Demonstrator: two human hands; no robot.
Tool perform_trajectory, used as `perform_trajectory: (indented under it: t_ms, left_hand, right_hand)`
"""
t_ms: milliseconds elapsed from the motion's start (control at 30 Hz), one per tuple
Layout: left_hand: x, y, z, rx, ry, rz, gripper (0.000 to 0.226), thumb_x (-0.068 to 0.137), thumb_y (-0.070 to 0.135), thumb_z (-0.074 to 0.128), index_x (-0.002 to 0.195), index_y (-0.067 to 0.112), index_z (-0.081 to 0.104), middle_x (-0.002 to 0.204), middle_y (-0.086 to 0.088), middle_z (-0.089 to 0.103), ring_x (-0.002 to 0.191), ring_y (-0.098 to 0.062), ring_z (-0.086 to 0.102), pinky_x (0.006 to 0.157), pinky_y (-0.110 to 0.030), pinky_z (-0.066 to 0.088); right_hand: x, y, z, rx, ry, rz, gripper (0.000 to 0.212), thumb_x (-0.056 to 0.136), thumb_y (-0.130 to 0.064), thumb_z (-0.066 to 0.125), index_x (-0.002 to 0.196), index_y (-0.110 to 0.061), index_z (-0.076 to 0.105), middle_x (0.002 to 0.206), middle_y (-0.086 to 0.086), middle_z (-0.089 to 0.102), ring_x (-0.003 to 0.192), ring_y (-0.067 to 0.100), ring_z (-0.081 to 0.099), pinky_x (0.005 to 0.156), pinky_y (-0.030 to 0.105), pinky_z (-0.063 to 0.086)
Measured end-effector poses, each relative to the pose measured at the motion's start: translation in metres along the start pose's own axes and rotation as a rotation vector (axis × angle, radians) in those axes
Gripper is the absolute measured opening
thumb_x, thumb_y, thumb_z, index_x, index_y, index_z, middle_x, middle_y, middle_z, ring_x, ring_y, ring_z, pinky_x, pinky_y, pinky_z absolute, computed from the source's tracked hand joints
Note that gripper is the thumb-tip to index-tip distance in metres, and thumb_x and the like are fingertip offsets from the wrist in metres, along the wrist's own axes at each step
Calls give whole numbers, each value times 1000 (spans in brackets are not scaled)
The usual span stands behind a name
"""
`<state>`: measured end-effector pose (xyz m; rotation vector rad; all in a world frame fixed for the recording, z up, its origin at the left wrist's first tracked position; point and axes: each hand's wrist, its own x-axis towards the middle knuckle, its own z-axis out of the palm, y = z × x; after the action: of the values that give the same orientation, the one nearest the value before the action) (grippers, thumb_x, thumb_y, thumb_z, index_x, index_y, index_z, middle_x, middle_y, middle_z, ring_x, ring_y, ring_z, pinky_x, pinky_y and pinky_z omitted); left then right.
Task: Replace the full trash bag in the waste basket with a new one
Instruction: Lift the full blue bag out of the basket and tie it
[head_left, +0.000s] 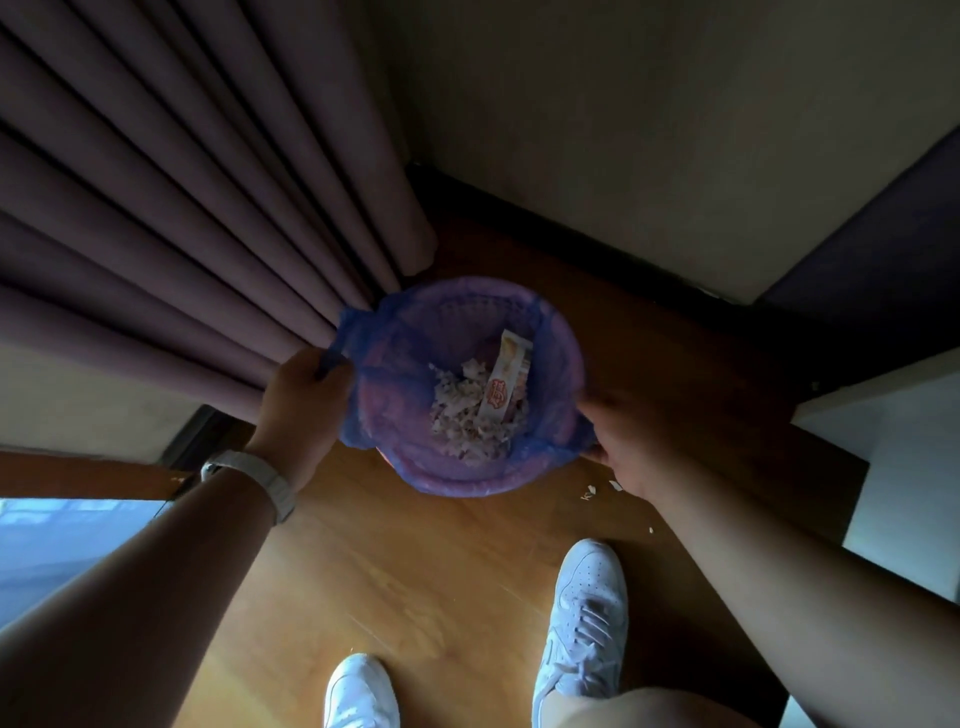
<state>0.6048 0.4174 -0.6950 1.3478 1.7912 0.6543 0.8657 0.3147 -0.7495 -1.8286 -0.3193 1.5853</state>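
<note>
A round pink waste basket (457, 480) stands on the wooden floor, lined with a translucent blue trash bag (387, 332). Crumpled paper scraps and a white and orange wrapper (501, 382) lie inside. My left hand (304, 402) pinches the bag's edge at the basket's left rim, where the plastic is lifted off the rim. My right hand (618, 434) grips the bag's edge at the right rim, in shadow. A pale watch band sits on my left wrist.
Dark pleated curtains (197, 208) hang just left of and behind the basket. A wall and dark skirting lie behind, a dark bed edge (883, 291) at right. Small white scraps (602, 488) litter the floor. My white shoes (587, 613) stand just in front.
</note>
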Motion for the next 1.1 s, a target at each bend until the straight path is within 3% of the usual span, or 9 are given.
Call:
perform_trajectory:
  t_ms: [133,233,367,500,567,767,867,967,1100]
  left_hand:
    - [-7,5,5,-76,-73,17,24,91,21,57,70,11,54,63,-9,48,56,-20,42,55,-30,32]
    - [-10,18,8,-188,-97,40,23,84,28,59,76,7,59,68,-12,49,62,-19,44,59,-34,35]
    - [-19,34,15,-257,-148,69,15,94,15,56,81,15,64,60,4,60,54,-10,53,50,-22,42]
    - [-27,36,17,-259,-169,127,16,90,21,62,86,6,66,70,-10,60,65,-21,53,62,-36,44]
    - [-29,35,16,-246,-190,143,19,88,23,62,84,5,64,71,-13,58,66,-22,52,63,-38,43]
    - [-28,26,20,-163,-223,132,20,96,15,57,77,18,62,54,11,59,48,-2,51,47,-15,40]
    - [-28,18,25,-101,-242,136,20,94,22,59,74,19,62,63,2,56,56,-9,48,53,-23,40]
    - [-30,15,33,-92,-231,130,25,84,34,60,76,11,61,68,-7,51,64,-16,44,62,-35,36]
    - [-33,17,42,-73,-221,138,24,84,33,63,76,11,62,66,-5,50,65,-15,42,63,-38,35]
  right_hand:
    - [1,2,-2,-247,260,-205,10,97,-26,54,100,-17,58,86,-1,63,76,11,63,63,24,55]
    - [-5,-4,1,-346,354,-413,5,98,-24,52,97,-21,54,78,-10,55,67,0,54,48,12,41]
    - [-16,-11,17,-348,288,-666,8,97,-24,54,93,-19,58,78,-7,60,70,4,58,57,17,42]
    - [-27,-6,29,-439,140,-850,7,93,-19,59,87,-18,60,85,-1,60,77,8,60,66,20,48]
    - [-23,-2,30,-466,103,-860,2,92,-19,62,90,-21,62,91,0,59,81,9,61,71,24,52]
    - [-6,8,18,-469,136,-688,13,92,-12,56,98,-20,64,95,-5,67,94,16,67,82,33,56]
    - [-2,11,10,-516,221,-654,19,93,-10,55,106,-15,68,105,2,70,98,16,65,87,36,54]
    - [-2,10,-2,-610,314,-729,9,89,-18,62,98,-17,63,98,4,64,84,18,63,75,42,56]
    - [-5,3,-22,-682,471,-796,32,84,-34,67,111,-21,56,110,1,54,88,15,58,70,38,57]
